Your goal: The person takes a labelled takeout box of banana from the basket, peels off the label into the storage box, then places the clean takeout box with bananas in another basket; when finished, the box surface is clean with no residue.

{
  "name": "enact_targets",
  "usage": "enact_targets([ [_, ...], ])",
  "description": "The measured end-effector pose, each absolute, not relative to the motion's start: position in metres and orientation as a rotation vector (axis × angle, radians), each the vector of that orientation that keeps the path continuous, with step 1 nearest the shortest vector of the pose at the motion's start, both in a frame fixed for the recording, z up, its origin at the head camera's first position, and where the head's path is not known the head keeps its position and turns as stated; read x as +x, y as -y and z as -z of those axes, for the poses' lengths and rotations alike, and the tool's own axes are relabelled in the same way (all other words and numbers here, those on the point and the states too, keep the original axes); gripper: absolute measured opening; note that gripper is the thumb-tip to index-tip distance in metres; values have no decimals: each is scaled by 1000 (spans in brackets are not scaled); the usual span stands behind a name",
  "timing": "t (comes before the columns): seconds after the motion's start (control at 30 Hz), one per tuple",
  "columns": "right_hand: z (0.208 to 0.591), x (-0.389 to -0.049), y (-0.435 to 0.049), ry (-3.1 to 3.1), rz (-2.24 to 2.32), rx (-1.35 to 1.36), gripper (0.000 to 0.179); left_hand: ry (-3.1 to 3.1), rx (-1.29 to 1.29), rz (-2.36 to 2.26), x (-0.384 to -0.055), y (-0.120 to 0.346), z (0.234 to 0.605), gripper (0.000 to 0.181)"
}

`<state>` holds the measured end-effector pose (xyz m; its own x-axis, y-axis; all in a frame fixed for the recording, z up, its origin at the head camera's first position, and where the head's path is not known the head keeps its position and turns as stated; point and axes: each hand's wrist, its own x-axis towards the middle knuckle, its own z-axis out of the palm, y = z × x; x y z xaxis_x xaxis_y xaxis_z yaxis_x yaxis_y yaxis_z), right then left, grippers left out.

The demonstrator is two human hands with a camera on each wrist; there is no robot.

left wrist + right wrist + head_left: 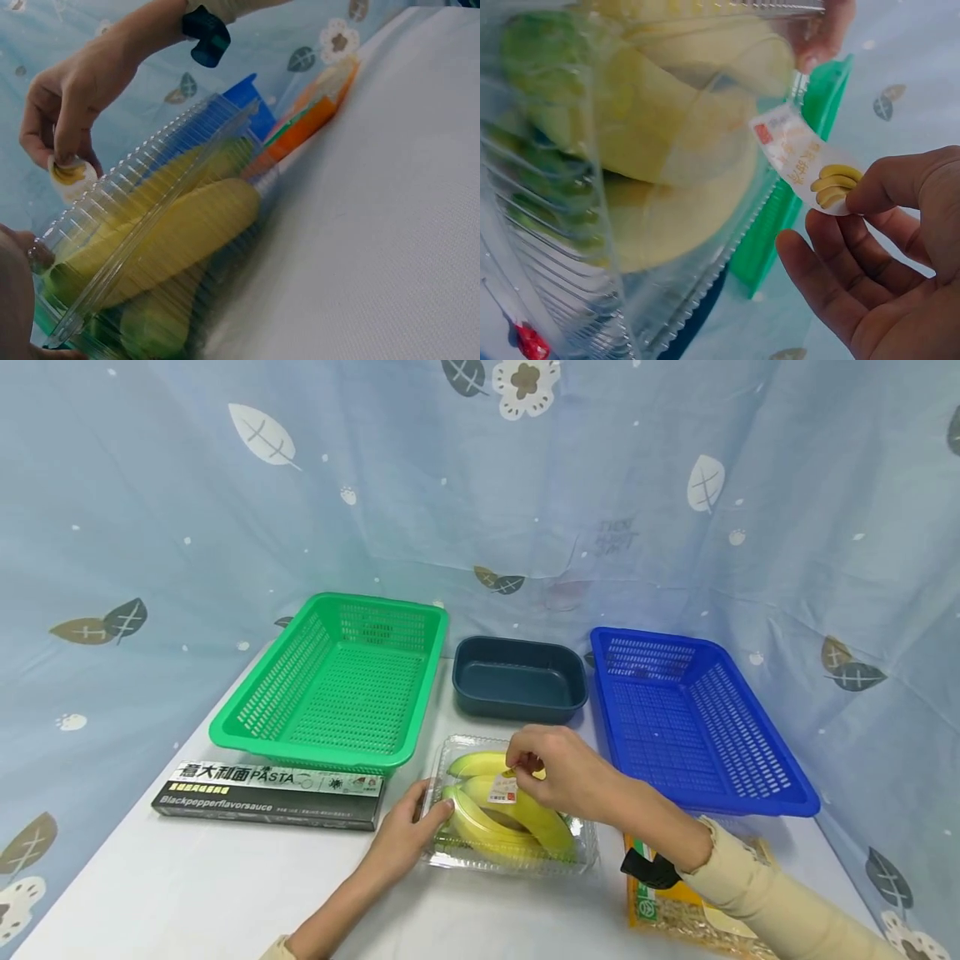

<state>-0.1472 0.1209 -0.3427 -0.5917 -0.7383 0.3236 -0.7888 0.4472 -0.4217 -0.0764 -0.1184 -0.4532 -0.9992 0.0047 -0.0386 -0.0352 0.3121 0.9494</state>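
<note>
A clear plastic clamshell box (588,845) with several yellow-green bananas (476,825) inside sits at the middle of the table. My left hand (408,828) grips its left side, with the thumb over the lid's edge. Above the lid, my right hand (558,768) pinches a small paper label (502,790) between thumb and forefinger. In the right wrist view the label (810,165) curves, showing a printed banana picture and a red square; its far end lies right at the lid. The lid is down over the bananas.
A green basket (425,681) stands back left, a dark blue tub (520,711) behind the box, and a blue basket (776,760) at right. A pasta box (266,795) lies left. An orange-edged food bag (675,914) lies partly under my right forearm.
</note>
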Motion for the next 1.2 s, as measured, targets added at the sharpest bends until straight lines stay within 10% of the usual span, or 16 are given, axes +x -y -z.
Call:
enact_targets([
  [1.2, 305, -144, -151, 2472, -720, 1296, 19, -3083, 315, -1196, -16, 112, 395, 66],
])
